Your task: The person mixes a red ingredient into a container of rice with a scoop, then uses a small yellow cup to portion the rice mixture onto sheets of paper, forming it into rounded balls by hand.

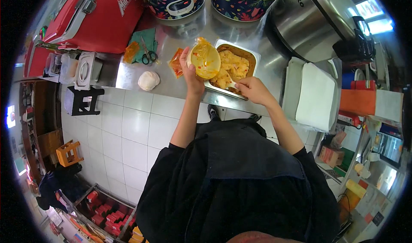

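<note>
My left hand [192,75] grips a yellow bowl [206,62] by its left side. The bowl is tipped over the left edge of a rectangular metal pan [258,59], and red-orange oily bits cling to its inside. Crinkled orange plastic shows at the bowl's far rim. Yellow mashed food [235,65] fills much of the pan, with browner sauce around it. My right hand [254,90] is closed on the handle of a white spoon [232,84], whose head is in the food near the pan's front edge. An orange-stained plastic pouch [176,63] lies left of my left hand.
Scissors [149,55] rest on a green cloth [145,40], near a white wrapped bundle [149,81]. Two patterned pots [176,7] and a large steel cooker [300,24] stand behind. A red cooler [107,24] is at left, a white-lined tray [315,95] at right.
</note>
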Demonstrator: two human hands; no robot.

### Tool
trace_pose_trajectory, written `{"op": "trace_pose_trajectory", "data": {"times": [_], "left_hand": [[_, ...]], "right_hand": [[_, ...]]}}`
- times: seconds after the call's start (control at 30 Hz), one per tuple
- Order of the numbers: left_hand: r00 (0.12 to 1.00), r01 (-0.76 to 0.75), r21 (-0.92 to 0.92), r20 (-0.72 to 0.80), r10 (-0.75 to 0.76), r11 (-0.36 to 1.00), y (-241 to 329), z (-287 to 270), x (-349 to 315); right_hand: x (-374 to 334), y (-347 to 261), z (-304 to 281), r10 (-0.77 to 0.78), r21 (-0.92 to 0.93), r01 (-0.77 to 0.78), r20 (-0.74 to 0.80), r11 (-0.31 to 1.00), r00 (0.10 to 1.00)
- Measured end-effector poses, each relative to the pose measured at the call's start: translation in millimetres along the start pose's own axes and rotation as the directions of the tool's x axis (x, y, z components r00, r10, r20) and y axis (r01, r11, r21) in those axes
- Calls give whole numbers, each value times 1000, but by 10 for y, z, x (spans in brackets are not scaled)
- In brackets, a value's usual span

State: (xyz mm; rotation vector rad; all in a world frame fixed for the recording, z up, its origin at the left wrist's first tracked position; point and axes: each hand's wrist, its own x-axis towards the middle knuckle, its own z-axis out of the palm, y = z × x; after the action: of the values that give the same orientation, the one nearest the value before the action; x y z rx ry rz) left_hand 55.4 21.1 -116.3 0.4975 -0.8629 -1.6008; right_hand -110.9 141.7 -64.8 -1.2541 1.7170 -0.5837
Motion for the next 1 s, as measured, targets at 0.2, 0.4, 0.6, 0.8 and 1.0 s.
{"op": "trace_pose_trajectory", "data": {"times": [0.2, 0.4, 0.6, 0.8, 1.0], "left_hand": [[996, -2, -62, -86, -4, 998, -8, -79, 10], [963, 124, -385, -175, -204, 915, 427, 50, -8], [972, 215, -145, -68, -227, 966, 534, 12, -39], [927, 373, 60, -70, -369, 926, 323, 545, -116], [886, 460, -156, 26, -462, 874, 83, 646, -199]], "right_hand": [[-66, 208, -100, 43, 253, -44, 9, 967, 999], [-162, 343, -271, 65, 316, -43, -59, 948, 996], [-335, 52, -537, -27, 255, 63, -144, 965, 989], [-458, -422, -451, -311, -334, 184, -382, 925, 871], [-692, -734, 99, -364, -737, -47, -387, 674, 847]]}}
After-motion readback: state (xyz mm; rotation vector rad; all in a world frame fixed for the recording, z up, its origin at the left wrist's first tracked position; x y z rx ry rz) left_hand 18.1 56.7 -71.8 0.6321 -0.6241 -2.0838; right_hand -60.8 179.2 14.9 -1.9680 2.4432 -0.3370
